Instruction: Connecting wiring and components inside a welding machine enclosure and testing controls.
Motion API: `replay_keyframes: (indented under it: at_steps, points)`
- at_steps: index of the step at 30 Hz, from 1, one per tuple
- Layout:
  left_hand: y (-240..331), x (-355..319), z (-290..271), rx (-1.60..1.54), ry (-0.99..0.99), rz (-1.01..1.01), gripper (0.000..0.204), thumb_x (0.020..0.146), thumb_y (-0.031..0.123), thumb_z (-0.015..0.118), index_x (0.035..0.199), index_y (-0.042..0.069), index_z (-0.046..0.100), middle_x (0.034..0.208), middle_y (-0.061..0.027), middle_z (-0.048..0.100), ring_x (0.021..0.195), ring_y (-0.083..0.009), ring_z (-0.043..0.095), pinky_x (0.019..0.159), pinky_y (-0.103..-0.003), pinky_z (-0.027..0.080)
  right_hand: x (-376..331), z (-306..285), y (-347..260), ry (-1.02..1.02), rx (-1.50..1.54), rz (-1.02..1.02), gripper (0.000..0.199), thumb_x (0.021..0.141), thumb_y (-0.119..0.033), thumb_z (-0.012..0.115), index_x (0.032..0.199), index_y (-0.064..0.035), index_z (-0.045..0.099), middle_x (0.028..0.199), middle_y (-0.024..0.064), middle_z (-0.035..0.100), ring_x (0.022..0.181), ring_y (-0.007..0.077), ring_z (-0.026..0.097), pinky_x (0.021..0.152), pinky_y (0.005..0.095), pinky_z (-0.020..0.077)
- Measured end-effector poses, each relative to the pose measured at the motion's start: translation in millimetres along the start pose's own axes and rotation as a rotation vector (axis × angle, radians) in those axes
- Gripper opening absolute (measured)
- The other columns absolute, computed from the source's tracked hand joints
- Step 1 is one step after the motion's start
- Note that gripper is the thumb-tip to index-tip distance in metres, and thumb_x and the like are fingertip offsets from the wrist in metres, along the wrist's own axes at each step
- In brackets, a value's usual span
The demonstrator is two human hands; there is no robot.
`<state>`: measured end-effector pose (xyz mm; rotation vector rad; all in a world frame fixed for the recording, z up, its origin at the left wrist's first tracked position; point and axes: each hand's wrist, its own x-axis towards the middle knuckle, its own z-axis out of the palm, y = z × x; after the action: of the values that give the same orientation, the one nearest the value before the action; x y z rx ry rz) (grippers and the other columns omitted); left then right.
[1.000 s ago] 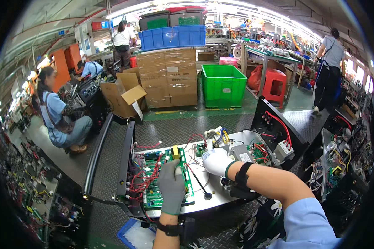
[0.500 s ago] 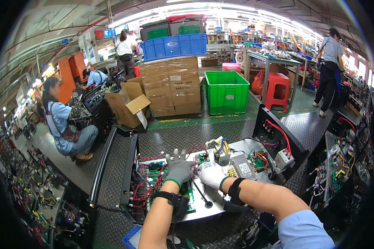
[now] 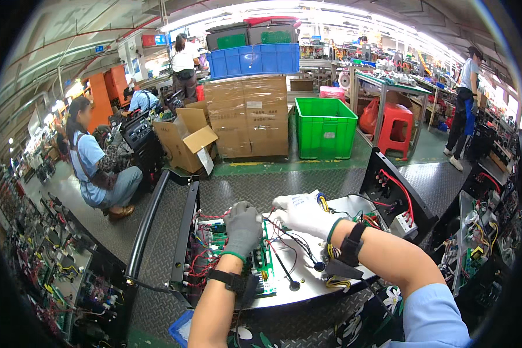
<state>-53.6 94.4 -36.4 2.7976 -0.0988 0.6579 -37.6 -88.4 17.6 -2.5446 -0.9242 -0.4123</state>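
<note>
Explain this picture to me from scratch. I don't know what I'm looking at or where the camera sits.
The camera is worn on a person's head and looks down through a fisheye lens, so straight edges bend. No robot here: two gloved hands work in a factory. The left hand, in a grey glove, rests on a green circuit board with red wires, inside an open black metal chassis. The right hand, in a white glove, reaches over its silver plate. Whether the fingers pinch anything is unclear. Behind stand cardboard boxes and a green crate.
</note>
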Motion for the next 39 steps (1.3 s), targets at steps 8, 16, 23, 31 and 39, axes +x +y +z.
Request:
replay_keyframes:
  at_steps: [8, 16, 23, 31, 39]
  points:
    - [-29.9, -13.2, 1.1, -0.311, -0.103, 0.012, 0.028, 0.086, 0.028, 0.055, 0.101, 0.007, 0.064, 0.114, -0.0124, 0.058, 0.108, -0.0319, 0.055, 0.091, -0.044, 0.044, 25.7, 22.0, 0.6, -0.663, 0.594, 0.138, 0.037, 0.092, -0.028, 0.053, 0.119, -0.0026, 0.06, 0.103, 0.0102, 0.065, 0.096, 0.0195, 0.059, 0.085, 0.0322, 0.0445]
    - [25.8, -101.8, -84.1, -0.796, -0.064, 0.015, 0.025, 0.093, 0.023, 0.053, 0.11, 0.006, 0.062, 0.107, -0.0145, 0.063, 0.099, -0.0318, 0.06, 0.088, -0.037, 0.048, 49.6, 40.2, -3.4, -0.714, 0.051, 0.363, 0.041, 0.079, -0.038, 0.061, 0.086, 0.0014, 0.07, 0.075, 0.0149, 0.067, 0.071, 0.0255, 0.064, 0.068, 0.0354, 0.0497]
    - [65.5, -182.4, -30.1, -1.067, -0.452, 0.342, 0.019, 0.088, 0.024, 0.06, 0.096, 0.008, 0.065, 0.094, -0.0114, 0.065, 0.09, -0.0314, 0.063, 0.077, -0.039, 0.051, 59.8, 53.3, -3.0, -0.807, 0.178, 0.401, 0.039, 0.07, -0.033, 0.062, 0.081, 0.0041, 0.07, 0.08, 0.0206, 0.069, 0.075, 0.0324, 0.068, 0.069, 0.0389, 0.0514]
    - [54.8, -199.9, 4.3, -1.038, -0.909, 0.269, 0.025, 0.094, 0.028, 0.052, 0.109, 0.011, 0.061, 0.104, -0.0097, 0.064, 0.097, -0.0279, 0.062, 0.083, -0.039, 0.051, 61.8, 51.4, -2.9, -0.828, 0.087, 0.416, 0.036, 0.075, -0.038, 0.066, 0.072, -0.0021, 0.071, 0.066, 0.009, 0.067, 0.062, 0.0195, 0.062, 0.06, 0.0343, 0.0474]
    - [57.1, -203.6, -21.4, -1.131, -0.695, 0.266, 0.019, 0.088, 0.022, 0.058, 0.097, 0.008, 0.065, 0.095, -0.0114, 0.065, 0.09, -0.0316, 0.063, 0.077, -0.04, 0.051, 56.8, 51.5, -3.1, -0.791, 0.099, 0.431, 0.037, 0.076, -0.038, 0.067, 0.075, -0.0021, 0.072, 0.066, 0.0083, 0.067, 0.061, 0.018, 0.063, 0.059, 0.0314, 0.0486]
